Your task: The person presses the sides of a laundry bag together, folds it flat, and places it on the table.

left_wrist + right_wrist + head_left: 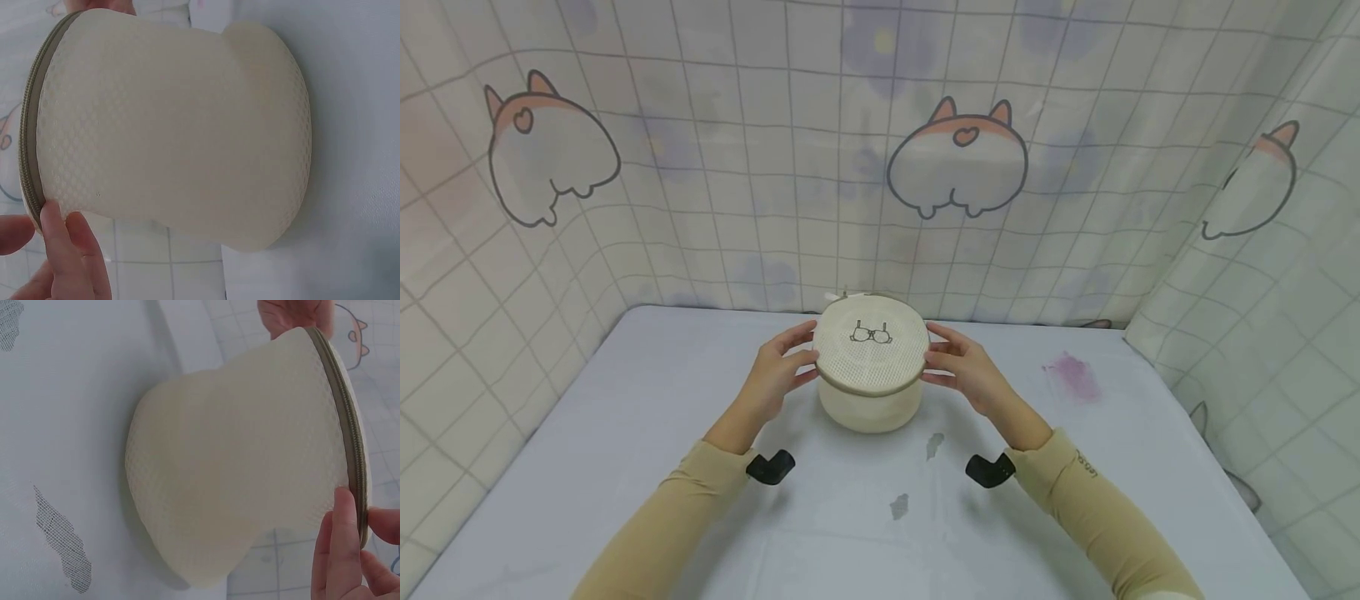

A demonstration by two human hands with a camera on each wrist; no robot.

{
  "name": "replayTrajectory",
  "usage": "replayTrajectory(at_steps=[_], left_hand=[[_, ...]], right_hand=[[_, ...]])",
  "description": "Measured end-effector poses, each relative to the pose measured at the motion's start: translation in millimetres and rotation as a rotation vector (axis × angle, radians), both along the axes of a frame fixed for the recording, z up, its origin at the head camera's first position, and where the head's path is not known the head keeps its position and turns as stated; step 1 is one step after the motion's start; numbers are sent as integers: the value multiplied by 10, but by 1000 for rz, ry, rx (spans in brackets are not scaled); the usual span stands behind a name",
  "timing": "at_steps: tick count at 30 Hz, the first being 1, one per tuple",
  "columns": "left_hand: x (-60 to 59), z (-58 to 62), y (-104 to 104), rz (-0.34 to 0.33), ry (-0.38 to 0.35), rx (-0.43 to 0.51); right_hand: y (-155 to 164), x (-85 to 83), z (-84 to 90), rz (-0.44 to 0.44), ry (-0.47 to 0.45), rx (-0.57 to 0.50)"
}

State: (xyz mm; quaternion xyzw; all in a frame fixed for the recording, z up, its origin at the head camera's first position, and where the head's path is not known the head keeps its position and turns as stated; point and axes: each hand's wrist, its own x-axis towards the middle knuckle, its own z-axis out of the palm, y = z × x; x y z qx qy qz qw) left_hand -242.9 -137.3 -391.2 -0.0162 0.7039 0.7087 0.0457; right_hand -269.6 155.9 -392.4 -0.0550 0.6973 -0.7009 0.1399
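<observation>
A cream mesh laundry bag [870,408] stands upright on the table, round, with a glasses drawing on its flat lid [872,358]. My left hand [772,371] pinches the rim on the left, thumb on the lid side and fingers below. On the opposite side the right hand [973,371] pinches the rim in the same way. A brownish zipper [28,125] runs round this rim and looks closed along the visible stretch, also in the right wrist view. Soft side walls [231,462] sag inward a little; whatever may be inside is hidden.
A white cloth covers the table [850,550]. Grey patches [898,507] mark it in front of the bag, and a pink stain [1075,377] lies at the right. Behind hangs a checked curtain [760,208] with cartoon animals. Black wrist-worn devices [771,467] sit at both cuffs.
</observation>
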Motion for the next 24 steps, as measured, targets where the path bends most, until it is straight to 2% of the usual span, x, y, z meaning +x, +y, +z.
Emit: replayTrajectory(at_steps=[24], left_hand=[[-17,-15,-20,1,-29,13]], right_hand=[[-22,2,15,6,-11,3]])
